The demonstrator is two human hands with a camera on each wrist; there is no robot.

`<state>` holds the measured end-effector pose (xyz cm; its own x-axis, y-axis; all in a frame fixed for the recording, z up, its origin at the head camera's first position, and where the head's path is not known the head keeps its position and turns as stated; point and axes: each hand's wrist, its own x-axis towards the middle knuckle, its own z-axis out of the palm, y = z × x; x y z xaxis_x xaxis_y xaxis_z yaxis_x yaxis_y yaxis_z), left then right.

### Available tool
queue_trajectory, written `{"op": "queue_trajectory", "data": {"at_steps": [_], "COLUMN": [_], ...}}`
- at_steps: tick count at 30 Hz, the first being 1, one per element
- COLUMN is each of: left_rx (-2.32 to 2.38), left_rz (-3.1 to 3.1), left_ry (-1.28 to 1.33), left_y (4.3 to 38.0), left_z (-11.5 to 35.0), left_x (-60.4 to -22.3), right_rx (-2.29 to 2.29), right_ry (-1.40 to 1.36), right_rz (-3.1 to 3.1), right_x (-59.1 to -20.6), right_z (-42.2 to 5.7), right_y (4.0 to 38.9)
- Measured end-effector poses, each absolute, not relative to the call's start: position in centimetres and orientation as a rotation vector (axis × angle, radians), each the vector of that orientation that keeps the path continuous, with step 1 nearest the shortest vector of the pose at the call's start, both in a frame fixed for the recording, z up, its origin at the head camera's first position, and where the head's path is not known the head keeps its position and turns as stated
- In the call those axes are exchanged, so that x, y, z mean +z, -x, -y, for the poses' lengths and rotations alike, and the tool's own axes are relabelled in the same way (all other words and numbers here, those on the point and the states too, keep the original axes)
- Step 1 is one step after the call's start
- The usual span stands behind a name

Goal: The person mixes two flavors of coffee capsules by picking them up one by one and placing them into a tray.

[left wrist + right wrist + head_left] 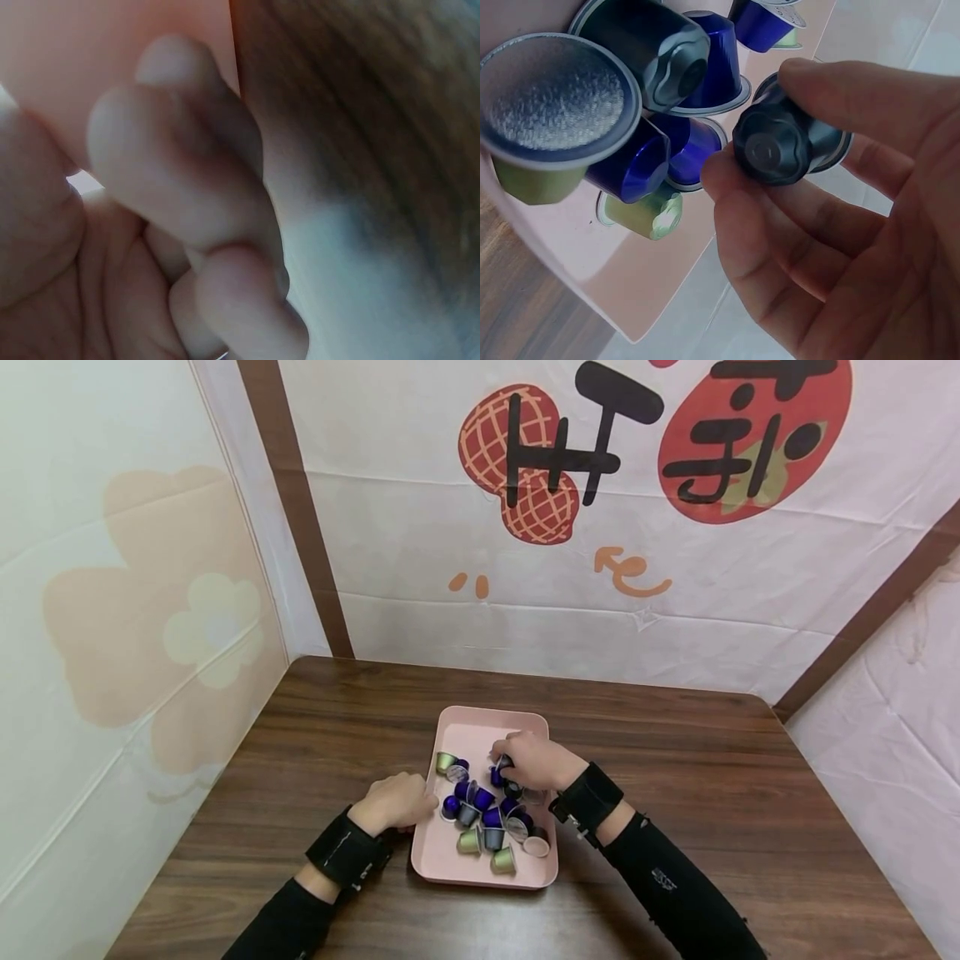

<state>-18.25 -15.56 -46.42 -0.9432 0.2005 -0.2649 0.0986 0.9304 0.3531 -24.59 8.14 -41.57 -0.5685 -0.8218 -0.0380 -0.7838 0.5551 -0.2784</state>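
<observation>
A pink tray (480, 727) lies on the table, holding several coffee capsules in dark blue, grey-black and pale green. My right hand (538, 762) is over the tray's upper right part. In the right wrist view its thumb and fingers pinch a dark grey-black coffee capsule (771, 150). Close by are a blue capsule (712, 67), another dark capsule (641, 49) and a pale green capsule (649, 212). My left hand (395, 802) grips the tray's left edge; its curled fingers (165, 165) show against the pink wall in the left wrist view, which is blurred.
The brown wooden table (652, 760) extends around the tray on every side. A printed white cloth (405, 527) hangs behind the table, with more cloth on the left and right. Black bands (588, 797) are strapped on both wrists.
</observation>
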Motion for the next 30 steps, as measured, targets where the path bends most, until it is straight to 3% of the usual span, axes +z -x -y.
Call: {"op": "queue_trajectory", "data": {"at_steps": [30], "left_rx": [0.476], "left_rz": [-2.787], "left_ry": [-0.228], "left_y": [18.4], "left_z": [15.4], "left_x": [-46.5], "right_rx": [-0.339], "right_ry": [1.361], "right_rz": [-2.670], "right_x": [-40.9], "right_z": [-9.2], "right_y": [24.0]}}
